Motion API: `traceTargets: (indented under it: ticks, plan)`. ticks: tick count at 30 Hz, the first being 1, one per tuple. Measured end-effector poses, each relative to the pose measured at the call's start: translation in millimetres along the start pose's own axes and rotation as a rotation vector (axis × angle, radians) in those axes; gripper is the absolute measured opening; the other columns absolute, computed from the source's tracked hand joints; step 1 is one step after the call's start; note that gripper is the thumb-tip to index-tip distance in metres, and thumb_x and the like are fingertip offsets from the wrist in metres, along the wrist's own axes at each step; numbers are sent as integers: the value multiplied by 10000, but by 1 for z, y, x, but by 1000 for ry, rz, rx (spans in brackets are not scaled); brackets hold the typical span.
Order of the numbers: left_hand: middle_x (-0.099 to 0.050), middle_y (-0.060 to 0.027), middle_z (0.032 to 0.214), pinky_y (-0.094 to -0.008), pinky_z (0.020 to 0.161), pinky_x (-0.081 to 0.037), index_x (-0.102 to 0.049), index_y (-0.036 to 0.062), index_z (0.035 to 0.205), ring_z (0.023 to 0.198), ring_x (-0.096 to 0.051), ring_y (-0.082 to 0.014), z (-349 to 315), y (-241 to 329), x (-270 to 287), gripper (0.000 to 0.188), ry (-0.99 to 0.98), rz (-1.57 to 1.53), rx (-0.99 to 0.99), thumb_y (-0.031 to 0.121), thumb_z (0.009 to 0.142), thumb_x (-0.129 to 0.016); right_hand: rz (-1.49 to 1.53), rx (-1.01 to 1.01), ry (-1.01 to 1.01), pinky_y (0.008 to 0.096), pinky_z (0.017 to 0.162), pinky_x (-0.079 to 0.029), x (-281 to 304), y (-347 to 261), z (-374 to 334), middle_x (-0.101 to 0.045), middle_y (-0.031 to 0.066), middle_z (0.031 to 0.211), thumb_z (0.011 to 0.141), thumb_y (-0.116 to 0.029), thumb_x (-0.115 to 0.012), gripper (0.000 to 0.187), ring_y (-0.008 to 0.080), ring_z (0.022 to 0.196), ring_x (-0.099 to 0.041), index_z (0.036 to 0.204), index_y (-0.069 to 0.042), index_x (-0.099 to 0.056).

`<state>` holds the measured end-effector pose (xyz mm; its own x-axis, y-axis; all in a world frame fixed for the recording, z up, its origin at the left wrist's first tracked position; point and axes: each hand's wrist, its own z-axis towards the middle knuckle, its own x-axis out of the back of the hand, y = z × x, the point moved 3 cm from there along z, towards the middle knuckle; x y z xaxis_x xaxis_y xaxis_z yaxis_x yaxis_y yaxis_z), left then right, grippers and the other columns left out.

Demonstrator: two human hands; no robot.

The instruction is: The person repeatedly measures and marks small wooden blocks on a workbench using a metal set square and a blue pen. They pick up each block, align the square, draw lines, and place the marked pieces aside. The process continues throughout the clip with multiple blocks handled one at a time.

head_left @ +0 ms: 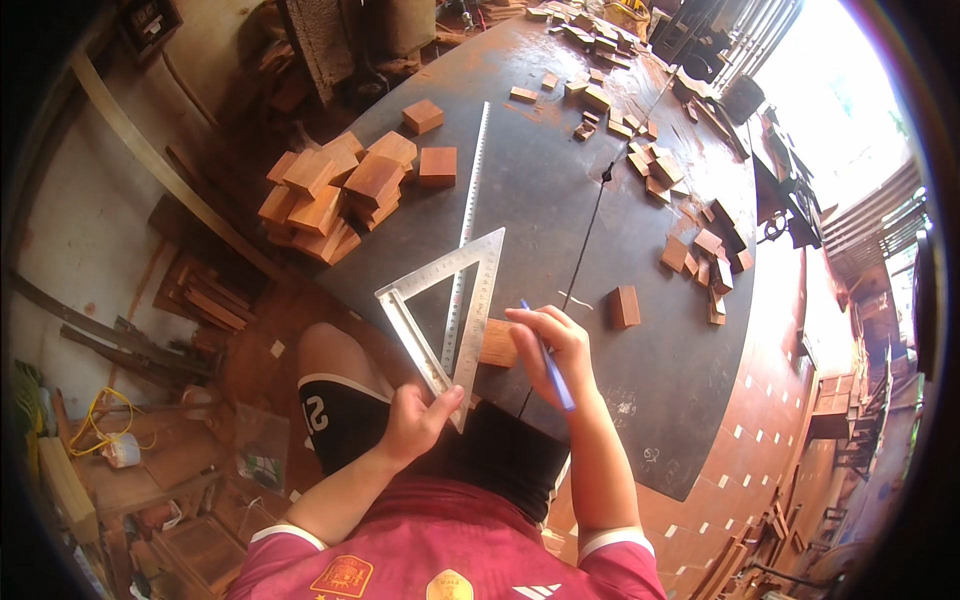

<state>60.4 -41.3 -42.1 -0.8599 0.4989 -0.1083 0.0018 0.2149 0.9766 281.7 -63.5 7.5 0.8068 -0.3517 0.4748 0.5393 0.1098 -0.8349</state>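
Note:
My left hand [418, 422] is closed on the lower corner of a silver triangular set square [483, 300], its thumb on top. A long steel ruler [474, 180] lies on the dark table, passing beneath the square. My right hand [560, 350] pinches a blue pen [556, 378] that slants across the palm. Between the square and the right fingers sits a reddish-brown wooden block [498, 345], partly hidden by the hand. Whether the pen tip touches the block cannot be made out. Another wooden block [624, 307] stands alone to the right.
A heap of wooden blocks [318, 208] covers the table's left edge, with a single block [438, 166] beside it. More blocks [662, 172] and offcuts lie scattered along the far and right sides. A thin dark seam [590, 232] crosses the dark tabletop [550, 200].

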Motion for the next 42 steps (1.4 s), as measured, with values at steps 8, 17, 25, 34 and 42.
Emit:
traceTargets:
  ticks: [8, 17, 25, 34, 42]
  plan:
    - [-704, -34, 787, -268, 624, -487, -702, -14, 881, 708, -623, -84, 3, 5, 1, 211, -36, 71, -12, 171, 977, -667, 394, -337, 44, 261, 595, -495, -19, 15, 2, -647, 21, 712, 906, -29, -653, 73, 54, 656, -581, 948, 14, -610]
    - [-764, -112, 861, -304, 677, -554, -717, -70, 982, 777, -708, -123, 1, 4, -2, 174, 50, 106, -83, 98, 940, -705, 287, -316, 41, 244, 547, -488, -25, 21, 8, -684, 62, 752, 856, -15, -702, 171, 55, 664, -599, 745, 11, -574]
    - [-700, -51, 789, -286, 647, -514, -671, -17, 901, 723, -627, -87, 0, 4, -5, 154, 62, 158, -83, 125, 958, -687, 317, -345, 47, 241, 546, -474, -26, 21, 7, -682, 50, 740, 849, -14, -720, 190, 45, 675, -589, 729, 17, -576]
    - [-689, -51, 780, -293, 644, -509, -666, -19, 926, 711, -620, -98, -1, 4, -6, 156, 48, 144, -81, 133, 958, -688, 316, -318, 36, 239, 551, -473, -26, 10, 10, -675, 39, 731, 853, 0, -724, 196, 39, 687, -581, 726, 18, -575]
    - [-705, -72, 811, -300, 669, -523, -661, -31, 945, 740, -641, -109, -1, 5, -5, 158, 34, 180, -46, 124, 955, -686, 427, -355, 16, 259, 600, -522, -28, 2, 11, -720, 104, 792, 871, 3, -730, 256, 63, 759, -611, 712, 24, -530]
